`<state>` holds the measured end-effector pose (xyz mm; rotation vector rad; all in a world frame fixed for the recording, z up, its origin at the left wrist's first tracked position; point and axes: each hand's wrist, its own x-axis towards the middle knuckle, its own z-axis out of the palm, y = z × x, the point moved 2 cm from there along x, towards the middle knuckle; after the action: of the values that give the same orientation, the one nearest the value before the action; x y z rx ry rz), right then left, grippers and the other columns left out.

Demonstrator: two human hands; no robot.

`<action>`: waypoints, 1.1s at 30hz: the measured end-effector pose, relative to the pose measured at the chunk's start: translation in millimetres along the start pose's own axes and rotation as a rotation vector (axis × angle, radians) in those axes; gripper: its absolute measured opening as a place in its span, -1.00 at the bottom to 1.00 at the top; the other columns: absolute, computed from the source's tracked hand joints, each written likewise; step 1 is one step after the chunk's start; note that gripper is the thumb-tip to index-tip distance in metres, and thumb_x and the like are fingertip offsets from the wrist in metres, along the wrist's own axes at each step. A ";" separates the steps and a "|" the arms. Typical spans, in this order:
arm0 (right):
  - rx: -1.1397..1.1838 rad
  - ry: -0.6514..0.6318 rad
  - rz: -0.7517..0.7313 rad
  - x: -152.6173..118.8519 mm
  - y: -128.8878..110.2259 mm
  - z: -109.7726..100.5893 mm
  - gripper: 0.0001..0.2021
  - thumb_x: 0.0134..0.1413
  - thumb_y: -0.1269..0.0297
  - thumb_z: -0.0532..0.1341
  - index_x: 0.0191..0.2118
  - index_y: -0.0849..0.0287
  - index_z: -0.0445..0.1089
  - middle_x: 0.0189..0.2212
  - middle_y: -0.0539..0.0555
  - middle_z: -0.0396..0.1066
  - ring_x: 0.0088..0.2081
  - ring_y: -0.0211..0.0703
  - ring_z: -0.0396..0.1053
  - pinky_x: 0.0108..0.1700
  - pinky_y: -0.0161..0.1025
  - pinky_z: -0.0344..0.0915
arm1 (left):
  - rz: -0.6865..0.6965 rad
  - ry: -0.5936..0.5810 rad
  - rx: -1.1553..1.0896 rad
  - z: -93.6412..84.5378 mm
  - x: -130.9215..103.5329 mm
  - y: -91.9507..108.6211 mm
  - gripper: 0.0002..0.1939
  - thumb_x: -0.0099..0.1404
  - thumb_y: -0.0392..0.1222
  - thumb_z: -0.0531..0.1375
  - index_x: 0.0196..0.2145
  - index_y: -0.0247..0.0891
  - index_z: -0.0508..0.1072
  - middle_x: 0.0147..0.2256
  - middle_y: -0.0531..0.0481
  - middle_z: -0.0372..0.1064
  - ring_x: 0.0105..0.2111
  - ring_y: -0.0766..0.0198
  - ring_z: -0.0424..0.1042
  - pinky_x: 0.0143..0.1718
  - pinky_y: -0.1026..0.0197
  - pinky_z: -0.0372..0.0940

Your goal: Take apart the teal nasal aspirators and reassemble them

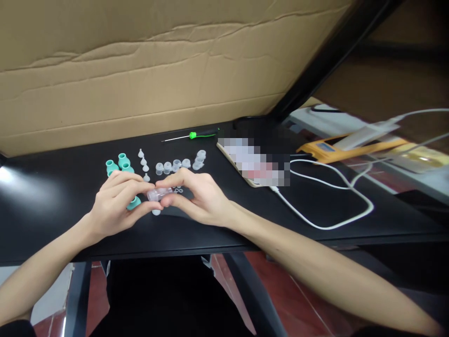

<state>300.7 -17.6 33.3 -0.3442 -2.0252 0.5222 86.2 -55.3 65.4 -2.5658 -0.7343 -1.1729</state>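
Observation:
Between my two hands is a small clear plastic cylinder [160,193], lying roughly sideways just above the black table. My left hand [117,201] pinches its left end with thumb and fingers. My right hand [196,196] grips the right end the same way. Several teal bottle-shaped pieces [124,160] stand beyond my left hand, partly covered by it. A column of small white pointed pieces [141,153] runs beside them. Several translucent caps [177,164] lie beyond my right hand, and small rings [180,190] are close to its fingers. A white piece [156,212] sits under the cylinder.
A screwdriver [192,135] with a green and black handle lies at the back of the black table [52,210]. To the right are a phone [250,164], its white cable [326,228] and a yellow device [326,150]. Cardboard [140,70] rises behind the table.

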 end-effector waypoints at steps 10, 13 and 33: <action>0.027 -0.055 -0.027 0.1 -4.3 0.3 -0.85 0.53 0.16 0.25 0.04 0.08 0.41 -0.32 -0.02 0.67 -0.34 -0.21 0.64 -0.23 -0.29 0.55 | 0.043 -0.008 -0.016 -0.4 -3.2 0.0 -0.79 0.52 -0.06 0.34 -0.09 -0.26 0.53 -0.25 -0.03 0.66 -0.21 0.23 0.64 -0.10 0.20 0.50; 0.011 -0.060 -0.044 -0.9 -3.2 1.9 -0.84 0.54 0.13 0.24 0.03 0.08 0.45 -0.30 -0.02 0.68 -0.32 -0.21 0.66 -0.22 -0.29 0.56 | 0.049 -0.013 -0.024 0.0 -4.2 -2.9 -0.80 0.52 -0.06 0.34 -0.09 -0.26 0.53 -0.26 -0.02 0.64 -0.23 0.24 0.64 -0.10 0.19 0.50; -0.105 -0.022 -0.144 -4.5 9.8 9.8 -0.62 0.49 -0.05 0.23 -0.32 0.08 0.38 -0.50 -0.06 0.49 -0.53 -0.32 0.39 -0.45 -0.37 0.34 | 0.214 -0.008 -0.033 8.0 -4.6 -12.5 -0.78 0.62 -0.02 0.22 -0.10 -0.23 0.51 -0.31 0.02 0.62 -0.28 0.28 0.62 -0.20 0.20 0.47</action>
<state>294.5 -13.3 20.8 -0.2540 -2.0851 0.3321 82.2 -43.2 56.7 -2.5996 -0.4312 -1.1155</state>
